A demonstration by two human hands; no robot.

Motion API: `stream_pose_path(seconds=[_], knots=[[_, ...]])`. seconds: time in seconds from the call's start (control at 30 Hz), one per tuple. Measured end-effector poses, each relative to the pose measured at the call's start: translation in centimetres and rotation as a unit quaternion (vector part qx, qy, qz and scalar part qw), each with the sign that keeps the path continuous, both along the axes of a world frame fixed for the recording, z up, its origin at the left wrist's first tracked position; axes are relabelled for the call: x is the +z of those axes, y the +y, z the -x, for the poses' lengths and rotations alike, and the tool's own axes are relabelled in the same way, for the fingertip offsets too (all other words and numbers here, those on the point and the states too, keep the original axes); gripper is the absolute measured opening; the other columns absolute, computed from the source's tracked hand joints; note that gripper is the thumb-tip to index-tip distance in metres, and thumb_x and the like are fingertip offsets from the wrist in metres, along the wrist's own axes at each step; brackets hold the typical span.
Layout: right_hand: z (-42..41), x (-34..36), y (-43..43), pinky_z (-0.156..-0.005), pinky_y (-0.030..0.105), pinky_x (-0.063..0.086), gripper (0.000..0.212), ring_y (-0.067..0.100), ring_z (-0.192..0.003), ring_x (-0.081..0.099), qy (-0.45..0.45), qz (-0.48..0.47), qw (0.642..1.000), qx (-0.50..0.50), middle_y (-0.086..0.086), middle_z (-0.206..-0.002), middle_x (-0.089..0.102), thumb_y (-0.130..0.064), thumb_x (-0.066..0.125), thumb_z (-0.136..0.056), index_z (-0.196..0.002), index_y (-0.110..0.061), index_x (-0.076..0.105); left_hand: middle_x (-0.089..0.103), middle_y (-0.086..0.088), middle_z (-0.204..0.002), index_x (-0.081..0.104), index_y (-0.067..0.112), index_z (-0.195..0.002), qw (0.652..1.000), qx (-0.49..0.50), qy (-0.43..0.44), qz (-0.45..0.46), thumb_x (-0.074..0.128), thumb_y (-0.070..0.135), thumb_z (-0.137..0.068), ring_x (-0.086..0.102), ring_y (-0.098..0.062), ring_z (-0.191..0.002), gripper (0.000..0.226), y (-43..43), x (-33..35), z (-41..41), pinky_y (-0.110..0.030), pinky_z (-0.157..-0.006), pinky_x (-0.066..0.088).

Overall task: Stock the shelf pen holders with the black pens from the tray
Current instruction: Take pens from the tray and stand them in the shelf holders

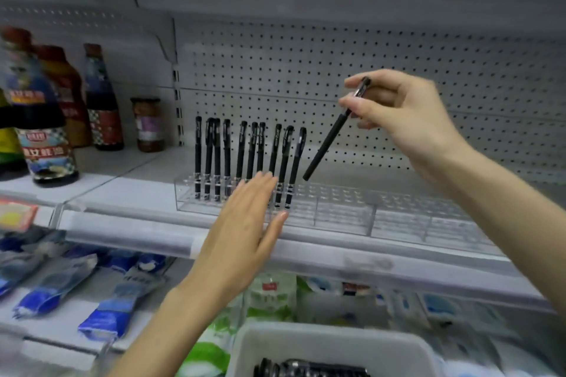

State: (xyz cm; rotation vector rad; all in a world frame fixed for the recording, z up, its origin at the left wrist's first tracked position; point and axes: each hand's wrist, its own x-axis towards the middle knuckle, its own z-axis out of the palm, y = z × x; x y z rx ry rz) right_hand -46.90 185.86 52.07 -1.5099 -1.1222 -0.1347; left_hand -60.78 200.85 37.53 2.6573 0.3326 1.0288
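Pen [329,141] in rt hand [407,119], pegboard shelf [137,190]

Right hand [404,119] pinches a tilted pen [329,141] (holder [337,211] seemingly below).

There is just the one camera, worn on the person's head, facing the white shelf [137,190] nearly square on and tipped slightly downward. It sits at arm's length: the left hand [245,223] and right hand [407,113] reach in from the bottom and right edges. The clear pen holder [337,208] lies mid-frame, bottles [46,131] crowd the left margin, and the tray [306,337] rim pokes in at the bottom.
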Motion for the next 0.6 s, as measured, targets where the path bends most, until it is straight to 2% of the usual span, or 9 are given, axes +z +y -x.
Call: stream_pose_path(seconds=[0.07,0.2,0.3,0.4,0.5,0.6], knots=[[-1.1,-0.1,1.0,-0.075,0.021,0.056,0.021,0.010,-0.091,0.069,0.008,0.000,1.000,-0.011,0.002,-0.098,0.071,-0.009,0.067,-0.087,-0.106,-0.017,0.064,0.006,0.021,-0.151,0.008,0.036,-0.145,1.000,0.007,0.012,0.002,0.006,0.065,-0.085,-0.006,0.015,-0.134,0.067,0.0,-0.1,-0.4,-0.005,-0.106,-0.014],[-2.5,-0.9,2.6,-0.080,0.025,0.057,0.022,0.017,-0.092,0.069,0.046,-0.004,0.999,-0.015,0.011,-0.099,0.070,-0.002,0.064,-0.087,-0.107,-0.011,0.063,0.002,0.026,-0.146,0.003,0.039,-0.145,0.999,0.025,0.028,-0.007,-0.003,0.069,-0.079,-0.011,0.017,-0.129,0.072,0.2,-0.2,-0.9,-0.003,-0.100,-0.018],[-3.1,-1.5,3.5,-0.081,0.024,0.057,0.023,0.022,-0.093,0.069,0.078,-0.006,0.997,-0.010,0.018,-0.100,0.069,-0.001,0.064,-0.087,-0.109,-0.006,0.062,0.018,0.026,-0.147,0.014,0.036,-0.149,0.999,0.024,0.026,-0.016,-0.002,0.068,-0.081,-0.001,0.018,-0.126,0.077,0.6,-0.2,-0.9,-0.004,-0.102,-0.011],[-3.5,-1.9,4.2,-0.077,0.019,0.057,0.024,0.021,-0.088,0.068,0.086,0.014,0.996,-0.007,0.017,-0.099,0.068,0.001,0.064,-0.086,-0.110,-0.003,0.062,0.038,0.017,-0.145,0.031,0.030,-0.147,1.000,0.018,0.011,-0.018,0.006,0.065,-0.087,0.004,0.020,-0.119,0.073,0.8,0.0,-1.0,-0.015,-0.109,0.001],[-3.8,-1.9,4.7,-0.071,0.016,0.056,0.027,0.019,-0.081,0.066,0.088,0.038,0.995,0.003,0.020,-0.098,0.068,0.004,0.064,-0.085,-0.112,0.001,0.062,0.036,0.023,-0.139,0.031,0.033,-0.146,1.000,0.014,0.008,-0.011,0.004,0.068,-0.085,0.004,0.021,-0.118,0.076,0.9,0.2,-1.0,-0.013,-0.111,0.000],[-4.1,-1.9,5.1,-0.069,0.011,0.054,0.032,0.020,-0.078,0.066,0.064,0.083,0.994,-0.002,0.020,-0.096,0.069,0.001,0.067,-0.084,-0.115,-0.001,0.061,0.038,0.021,-0.141,0.031,0.034,-0.145,1.000,0.002,0.011,0.000,0.004,0.069,-0.085,0.015,0.016,-0.122,0.075,1.2,0.2,-1.1,-0.012,-0.112,0.008]])
